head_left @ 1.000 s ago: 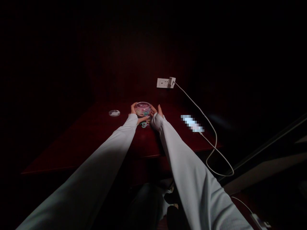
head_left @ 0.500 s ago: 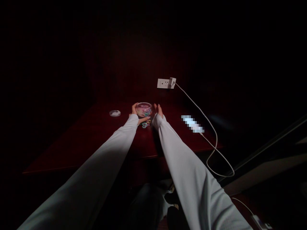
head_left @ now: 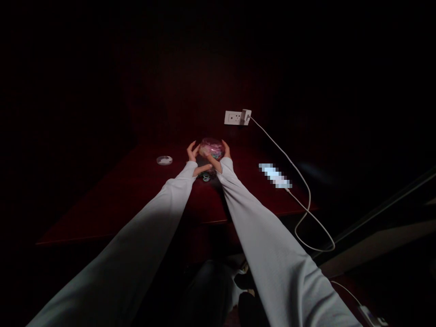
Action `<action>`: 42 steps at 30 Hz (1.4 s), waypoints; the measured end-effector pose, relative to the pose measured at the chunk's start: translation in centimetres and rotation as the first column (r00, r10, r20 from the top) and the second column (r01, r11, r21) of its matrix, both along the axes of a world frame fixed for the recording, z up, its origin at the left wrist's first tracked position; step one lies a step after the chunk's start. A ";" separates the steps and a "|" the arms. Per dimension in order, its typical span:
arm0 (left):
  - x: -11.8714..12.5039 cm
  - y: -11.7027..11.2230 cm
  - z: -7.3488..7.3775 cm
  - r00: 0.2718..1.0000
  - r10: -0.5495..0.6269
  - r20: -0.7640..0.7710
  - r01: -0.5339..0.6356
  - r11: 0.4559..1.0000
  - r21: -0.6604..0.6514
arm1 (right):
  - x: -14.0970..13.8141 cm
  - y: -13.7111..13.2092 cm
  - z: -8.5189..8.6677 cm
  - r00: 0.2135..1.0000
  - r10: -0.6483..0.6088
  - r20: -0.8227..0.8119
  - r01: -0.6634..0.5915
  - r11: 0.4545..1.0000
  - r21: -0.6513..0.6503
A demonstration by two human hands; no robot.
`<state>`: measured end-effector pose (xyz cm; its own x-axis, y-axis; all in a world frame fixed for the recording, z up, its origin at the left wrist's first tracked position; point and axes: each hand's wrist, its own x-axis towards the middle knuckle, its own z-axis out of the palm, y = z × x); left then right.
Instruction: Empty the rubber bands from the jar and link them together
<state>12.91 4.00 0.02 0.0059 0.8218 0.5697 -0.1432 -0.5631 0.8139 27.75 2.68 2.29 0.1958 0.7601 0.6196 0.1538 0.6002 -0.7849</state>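
Clear jar between right fingers and thumb, left fingers just beside

A dark-red, smooth-topped table occupies the frame centre. The near-black, reddish wall behind it carries a white rectangular socket plate, right of upper centre. Lighting is dim.

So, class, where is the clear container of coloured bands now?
In the head view, the container is near the middle, in the right hand, beside the left hand and beyond the loose bands.
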 end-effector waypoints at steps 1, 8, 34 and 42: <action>0.1 0.3 0.2 0.998 -0.023 0.060 0.023 1.000 0.011 | 0.0 -0.1 0.2 1.000 -0.020 0.001 0.020 0.999 0.027; -1.0 1.5 1.9 0.962 0.175 0.210 -0.093 0.931 -0.353 | -0.8 -0.5 0.1 0.969 -0.089 0.232 0.092 0.996 -0.002; -0.3 2.4 1.5 0.994 0.106 0.033 -0.080 0.889 -0.452 | 0.1 -2.7 0.9 0.996 -0.019 0.082 0.018 1.000 0.012; -0.3 2.7 1.2 0.990 0.128 0.054 -0.092 0.895 -0.436 | 0.4 -1.7 0.3 0.995 -0.047 0.085 0.045 0.999 0.018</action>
